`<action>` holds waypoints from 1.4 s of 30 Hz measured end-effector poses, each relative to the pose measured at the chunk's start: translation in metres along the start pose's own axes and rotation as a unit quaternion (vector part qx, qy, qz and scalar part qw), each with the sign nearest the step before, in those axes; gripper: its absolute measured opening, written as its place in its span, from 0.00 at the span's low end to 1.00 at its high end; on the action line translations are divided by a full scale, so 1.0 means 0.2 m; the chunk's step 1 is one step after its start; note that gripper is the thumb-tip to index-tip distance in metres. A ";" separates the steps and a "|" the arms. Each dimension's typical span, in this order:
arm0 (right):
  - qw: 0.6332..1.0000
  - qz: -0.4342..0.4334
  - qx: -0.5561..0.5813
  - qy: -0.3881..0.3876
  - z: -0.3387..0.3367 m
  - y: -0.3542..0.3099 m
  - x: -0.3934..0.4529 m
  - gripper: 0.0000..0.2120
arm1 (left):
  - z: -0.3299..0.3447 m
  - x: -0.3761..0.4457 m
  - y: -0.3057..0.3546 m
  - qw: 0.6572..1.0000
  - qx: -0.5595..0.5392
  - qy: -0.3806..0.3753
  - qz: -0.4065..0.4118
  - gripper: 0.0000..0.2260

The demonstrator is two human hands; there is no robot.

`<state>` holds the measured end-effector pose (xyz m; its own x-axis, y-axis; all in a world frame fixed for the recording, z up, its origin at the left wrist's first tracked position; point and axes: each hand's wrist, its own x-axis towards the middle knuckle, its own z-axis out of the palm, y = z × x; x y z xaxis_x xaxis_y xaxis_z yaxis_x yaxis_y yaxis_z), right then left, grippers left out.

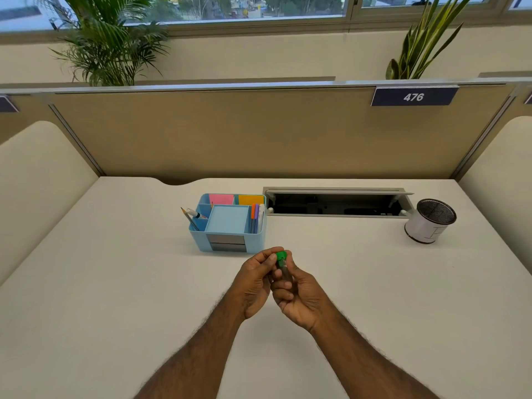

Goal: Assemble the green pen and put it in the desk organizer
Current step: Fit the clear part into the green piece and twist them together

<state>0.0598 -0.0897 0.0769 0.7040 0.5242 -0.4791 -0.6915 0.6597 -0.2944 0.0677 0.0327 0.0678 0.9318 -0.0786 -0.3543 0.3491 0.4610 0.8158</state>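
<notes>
One green pen [282, 266]: I am gripping its dark barrel in my right hand [299, 298] and pinching its green end with my left hand [256, 280], just in front of the one blue desk organizer [230, 226]. A sign [413, 97] behind the organizer is reading "476".

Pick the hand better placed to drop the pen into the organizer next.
Right hand, probably: it wraps the pen barrel, while the left hand only pinches the green end. The organizer sits just ahead.
</notes>
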 end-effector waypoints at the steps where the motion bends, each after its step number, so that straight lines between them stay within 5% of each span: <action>1: 1.000 0.007 0.003 -0.008 0.00 0.00 0.01 0.17 | -0.01 0.00 0.00 1.000 0.001 -0.002 -0.002 0.10; 5: 0.987 0.016 -0.157 0.006 -0.02 -0.03 0.03 0.19 | -0.08 0.02 0.03 0.999 0.019 -0.026 0.002 0.10; 11: 0.882 -0.057 -0.461 0.079 0.03 -0.10 0.08 0.13 | -0.10 0.05 0.09 0.998 0.048 -0.020 0.026 0.15; 19: 0.764 -0.172 -0.614 0.099 0.11 -0.10 0.15 0.15 | -0.10 0.09 0.16 0.996 0.077 0.008 0.044 0.14; 22: 0.700 -0.235 -0.665 0.108 0.13 -0.09 0.17 0.14 | -0.07 0.10 0.19 0.991 0.112 0.045 0.056 0.05; 24: 0.671 -0.268 -0.683 0.106 0.13 -0.08 0.18 0.14 | -0.06 0.10 0.20 0.977 0.179 0.093 0.069 0.10; 35: 0.692 -0.346 -0.610 0.172 0.10 0.00 0.18 0.09 | -0.10 0.06 0.10 0.985 0.093 0.132 0.056 0.06; 42: 0.871 -0.148 -0.433 0.179 0.20 -0.07 0.16 0.11 | -0.11 0.05 0.12 0.994 0.050 0.075 0.062 0.02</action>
<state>0.0983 -0.0598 0.0994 0.8840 0.0968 -0.4573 -0.4597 0.0028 -0.8881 0.0841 0.0626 0.0744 0.9460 0.1088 -0.3054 0.2472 0.3675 0.8966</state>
